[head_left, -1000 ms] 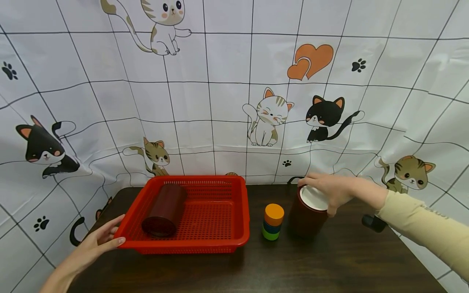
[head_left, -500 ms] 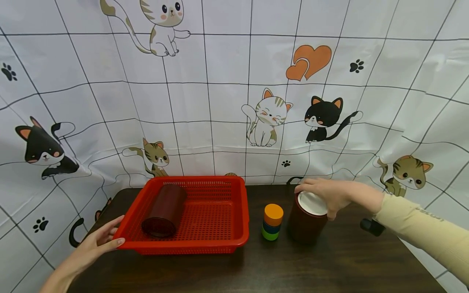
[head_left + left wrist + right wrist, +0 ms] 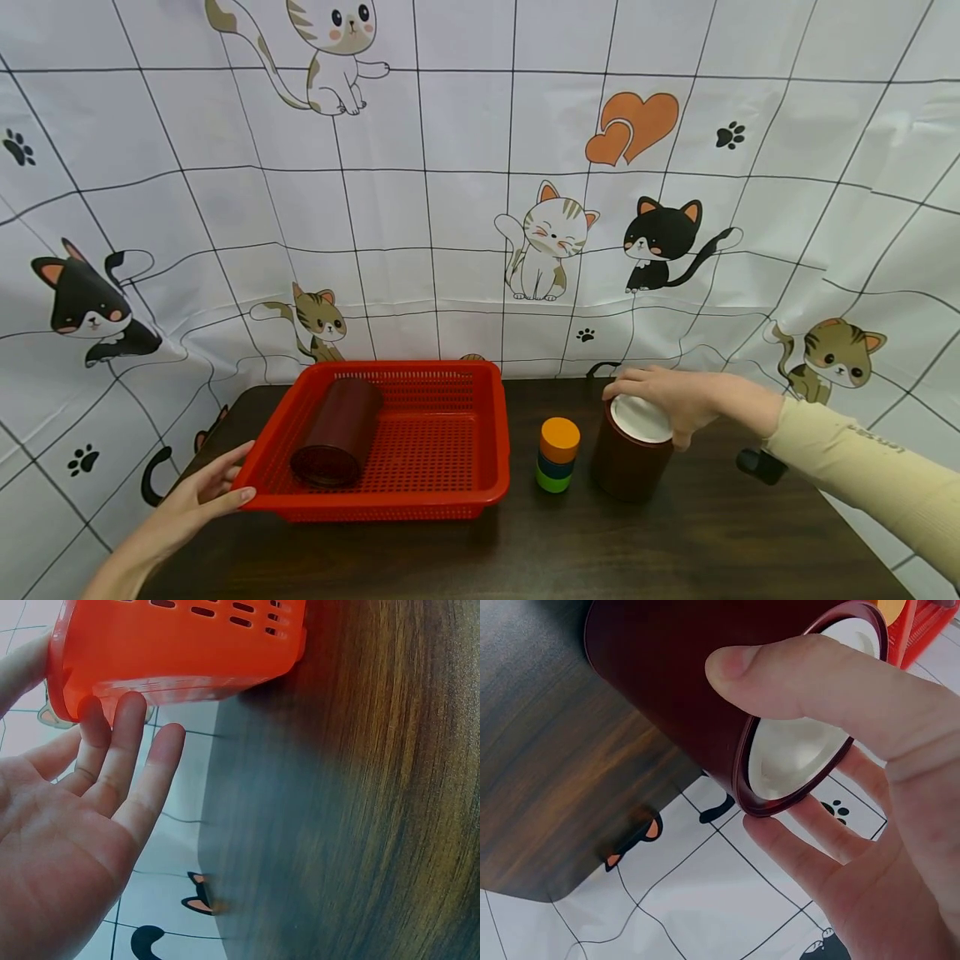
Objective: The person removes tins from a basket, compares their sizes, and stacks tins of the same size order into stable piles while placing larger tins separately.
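Observation:
My left hand (image 3: 197,500) is at the left end of a red plastic basket (image 3: 420,498), thumb over the rim and fingers beneath it. A dark maroon canister (image 3: 343,429) lies on its side in the basket's left part. At the right, my right hand (image 3: 678,400) grips a second maroon canister (image 3: 628,462) from above. In the right wrist view its top shows a white recessed inside (image 3: 795,754), with the thumb on the near wall and fingertips at the opposite rim. That canister stands roughly upright, low over the dark wooden table (image 3: 720,517).
A small stack of round pieces (image 3: 557,454), orange over blue over green, stands between the basket and the second canister. A small black object (image 3: 761,465) lies beneath the right forearm. Behind the table hangs a white cat-print sheet (image 3: 465,208).
My right hand and the canister it grips have come slightly lower in the head view. My left hand and the basket stay in place.

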Demonstrator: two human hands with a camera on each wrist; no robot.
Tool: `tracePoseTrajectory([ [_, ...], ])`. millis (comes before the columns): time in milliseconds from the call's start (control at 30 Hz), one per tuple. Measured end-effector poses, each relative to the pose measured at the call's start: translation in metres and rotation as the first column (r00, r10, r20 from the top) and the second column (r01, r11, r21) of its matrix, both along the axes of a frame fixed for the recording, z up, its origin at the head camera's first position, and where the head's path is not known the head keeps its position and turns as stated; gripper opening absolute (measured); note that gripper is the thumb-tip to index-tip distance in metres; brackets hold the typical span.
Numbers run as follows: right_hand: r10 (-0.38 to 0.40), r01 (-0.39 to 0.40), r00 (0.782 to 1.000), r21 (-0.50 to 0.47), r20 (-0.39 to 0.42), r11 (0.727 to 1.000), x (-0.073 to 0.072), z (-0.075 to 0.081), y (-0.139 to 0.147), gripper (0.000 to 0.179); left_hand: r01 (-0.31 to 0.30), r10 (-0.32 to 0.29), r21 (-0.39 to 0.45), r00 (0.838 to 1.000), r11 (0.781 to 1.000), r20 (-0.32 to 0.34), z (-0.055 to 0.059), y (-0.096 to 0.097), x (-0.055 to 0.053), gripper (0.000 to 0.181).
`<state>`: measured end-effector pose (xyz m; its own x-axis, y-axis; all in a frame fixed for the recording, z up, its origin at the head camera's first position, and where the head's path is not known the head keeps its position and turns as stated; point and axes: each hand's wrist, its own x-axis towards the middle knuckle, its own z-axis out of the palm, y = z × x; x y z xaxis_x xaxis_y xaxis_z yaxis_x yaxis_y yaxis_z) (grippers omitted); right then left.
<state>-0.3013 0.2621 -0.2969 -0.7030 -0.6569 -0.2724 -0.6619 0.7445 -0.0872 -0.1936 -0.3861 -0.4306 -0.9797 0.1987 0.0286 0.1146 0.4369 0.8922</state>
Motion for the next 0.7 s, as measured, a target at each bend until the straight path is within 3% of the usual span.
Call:
tracePoseTrajectory([
  [467,-0.030,0.031,0.999,-0.014,0.033,0.999,-0.005,-0.003,0.007,0.109,0.002,-0.002,0.006,1.000,1.000,-0.006,0.000,0.000,-0.001,0.065],
  [700,-0.056,0.057,0.994,-0.018,0.095,0.998,-0.011,-0.002,0.008,0.109,0.005,-0.005,0.012,1.000,1.000,-0.012,0.000,0.000,0.000,0.066],
])
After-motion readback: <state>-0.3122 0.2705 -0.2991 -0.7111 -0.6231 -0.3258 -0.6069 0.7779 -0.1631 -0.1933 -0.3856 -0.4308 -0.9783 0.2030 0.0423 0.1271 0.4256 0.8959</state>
